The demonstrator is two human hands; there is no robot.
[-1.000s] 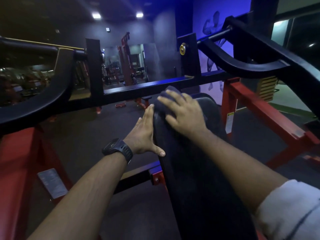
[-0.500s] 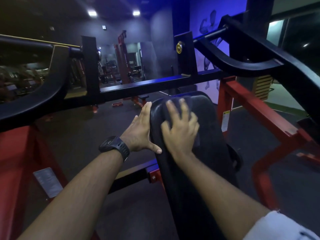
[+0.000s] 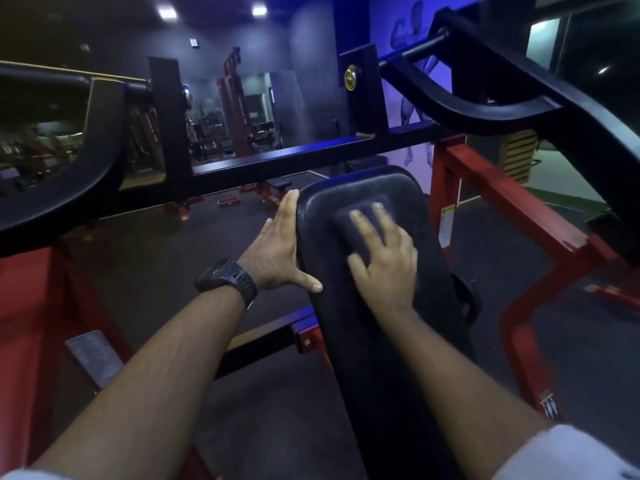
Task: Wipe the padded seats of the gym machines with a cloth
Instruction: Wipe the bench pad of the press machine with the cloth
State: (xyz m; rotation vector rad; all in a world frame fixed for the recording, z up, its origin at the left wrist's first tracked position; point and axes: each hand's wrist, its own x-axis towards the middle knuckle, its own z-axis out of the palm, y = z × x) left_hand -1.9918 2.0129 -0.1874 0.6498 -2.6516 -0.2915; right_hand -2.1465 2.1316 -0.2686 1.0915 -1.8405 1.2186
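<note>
Black padded seat point(image 3: 381, 358), long and narrow, running from the near edge to a rounded far end; mounted on a red frame point(image 3: 512, 209) standing on the dark floor point(image 3: 156, 265). On the upper face, near the far end: a dark cloth point(image 3: 346, 223), lying flat, pressed under the spread fingers of the right hand point(image 3: 388, 268). Against the left edge, towards the far left corner: left hand point(image 3: 277, 247), fingers straight along the side, thumb reaching onto the edge.
</note>
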